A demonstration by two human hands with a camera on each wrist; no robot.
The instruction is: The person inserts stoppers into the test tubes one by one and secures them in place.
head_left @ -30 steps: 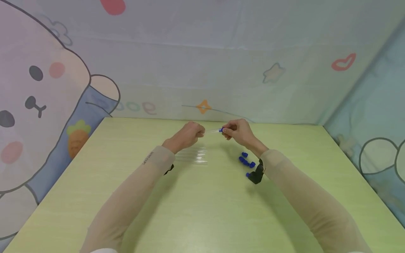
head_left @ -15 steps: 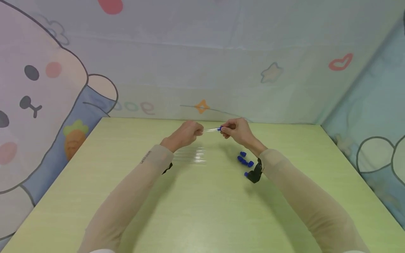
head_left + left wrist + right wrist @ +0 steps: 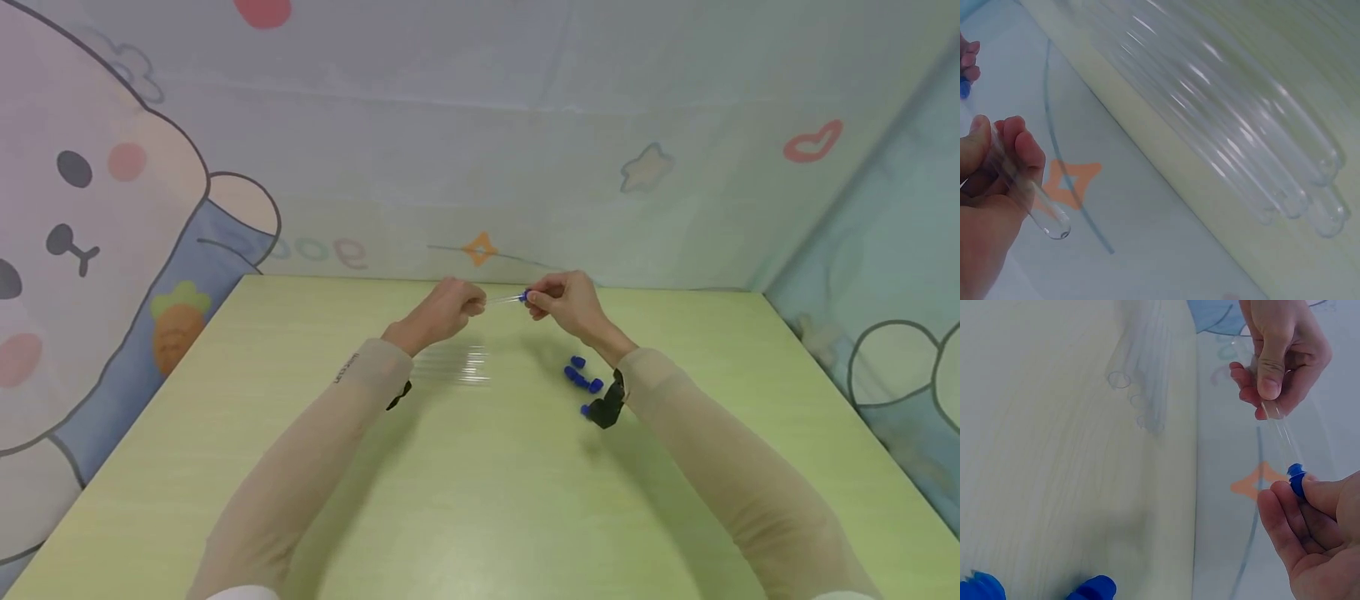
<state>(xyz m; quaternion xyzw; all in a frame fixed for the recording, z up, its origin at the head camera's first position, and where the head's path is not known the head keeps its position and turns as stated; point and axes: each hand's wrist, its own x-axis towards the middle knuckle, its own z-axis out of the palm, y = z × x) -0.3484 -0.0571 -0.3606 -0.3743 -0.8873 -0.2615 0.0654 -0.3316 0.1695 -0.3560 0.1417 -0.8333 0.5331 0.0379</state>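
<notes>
Above the far part of the table, my left hand grips a clear test tube between thumb and curled fingers. The tube's rounded end sticks out behind that hand in the left wrist view. My right hand pinches a blue cap between thumb and fingers. The cap sits at the tube's open end; how deep it goes in I cannot tell. Several clear test tubes lie side by side on the table below my left hand. Several loose blue caps lie below my right wrist.
The pale wooden table ends just beyond my hands at a printed cloth backdrop. A black wrist mount on my right arm hangs close to the loose caps and partly covers one.
Both hands have stayed together with the tube and cap, shifting only slightly. The view has moved a little. The loose tubes and caps lie as before.
</notes>
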